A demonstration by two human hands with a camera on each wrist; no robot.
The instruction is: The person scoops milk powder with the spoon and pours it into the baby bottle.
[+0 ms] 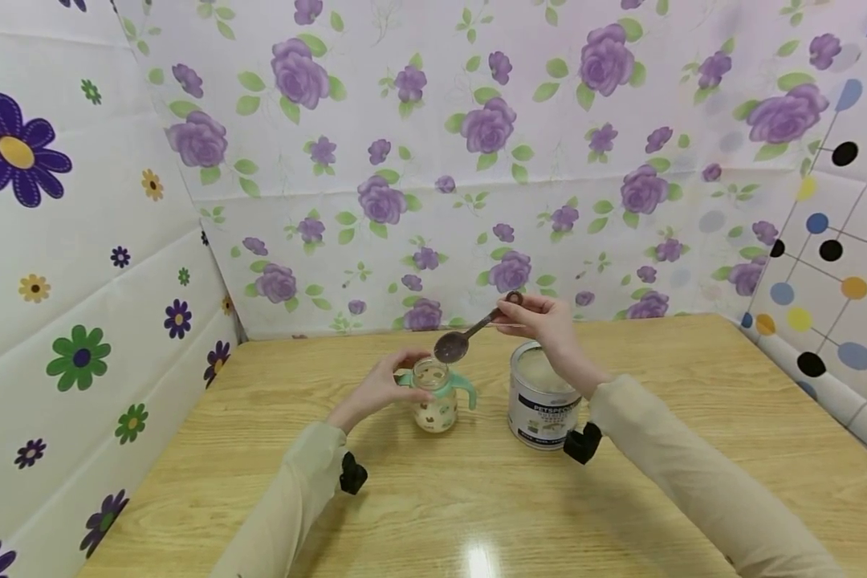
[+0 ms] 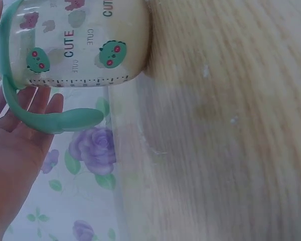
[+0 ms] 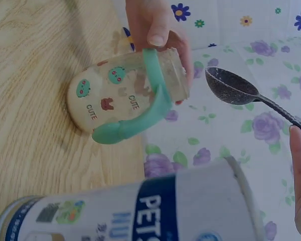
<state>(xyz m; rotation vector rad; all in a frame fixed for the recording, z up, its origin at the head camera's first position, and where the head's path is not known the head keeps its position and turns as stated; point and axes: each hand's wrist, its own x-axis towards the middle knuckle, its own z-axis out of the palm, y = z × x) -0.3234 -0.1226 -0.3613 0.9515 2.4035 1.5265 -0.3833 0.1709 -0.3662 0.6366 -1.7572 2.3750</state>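
Well to the left of the bottle (image 1: 433,415) stands a daisy-printed cloth (image 1: 79,265). Just left of the bottle is the left hand (image 1: 377,391), its fingers and thumb curled round the upper part. The bottle itself stands upright on the bench (image 1: 419,522), with mint-green handles (image 1: 466,390) and small printed figures. Just above the bottle's open mouth, and apart from it, hangs the dark bowl of a spoon (image 1: 451,347), flecked with white. Its handle slants up to the right of the bottle, where the fingers of the right hand (image 1: 551,327) pinch the end. Right of the bottle, under that hand, an open labelled can (image 1: 538,413) stands near, pale contents showing inside. Farther right of the bottle is a dotted cloth (image 1: 831,301).
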